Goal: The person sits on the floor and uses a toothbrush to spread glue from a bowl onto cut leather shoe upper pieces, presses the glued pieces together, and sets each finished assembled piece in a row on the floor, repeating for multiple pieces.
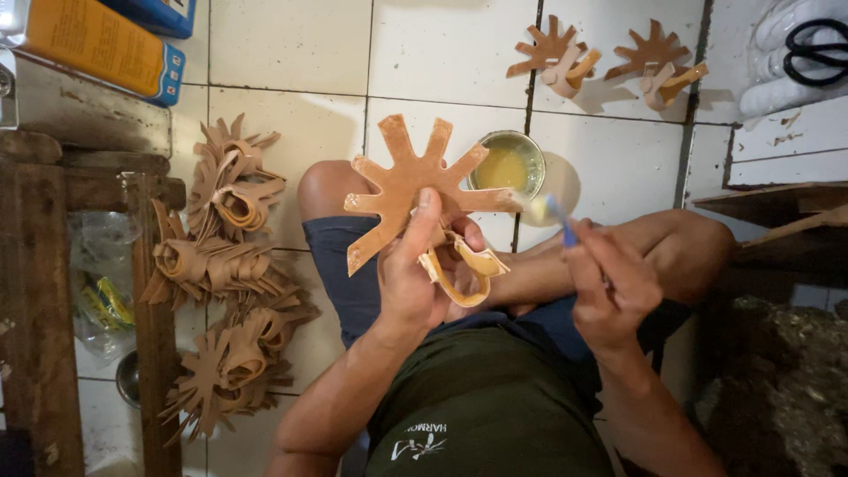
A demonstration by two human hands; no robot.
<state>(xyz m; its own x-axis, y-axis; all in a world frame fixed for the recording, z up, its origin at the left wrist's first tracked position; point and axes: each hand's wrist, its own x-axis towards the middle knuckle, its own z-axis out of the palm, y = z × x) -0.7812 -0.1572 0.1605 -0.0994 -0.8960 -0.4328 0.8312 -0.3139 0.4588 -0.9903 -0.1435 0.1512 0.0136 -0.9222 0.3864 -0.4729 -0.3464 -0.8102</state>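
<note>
My left hand [420, 274] grips a tan, star-shaped leather piece [411, 181] with several flat fingers, its looped straps [464, 269] curling below my palm. My right hand [609, 283] pinches a small blue-handled brush [555, 215] whose pale tip touches one finger of the piece at its right edge. Just behind the brush stands a small round tin of yellow glue [505, 165] on the white tiled floor. I sit cross-legged, and my knees frame the work.
A heap of similar tan cut pieces [225, 283] lies on the floor at left beside a dark wooden stand [53, 291]. Two more pieces [605, 57] rest at the top right. Black scissors [817, 49] lie on white material. Orange and blue boxes [97, 40] sit top left.
</note>
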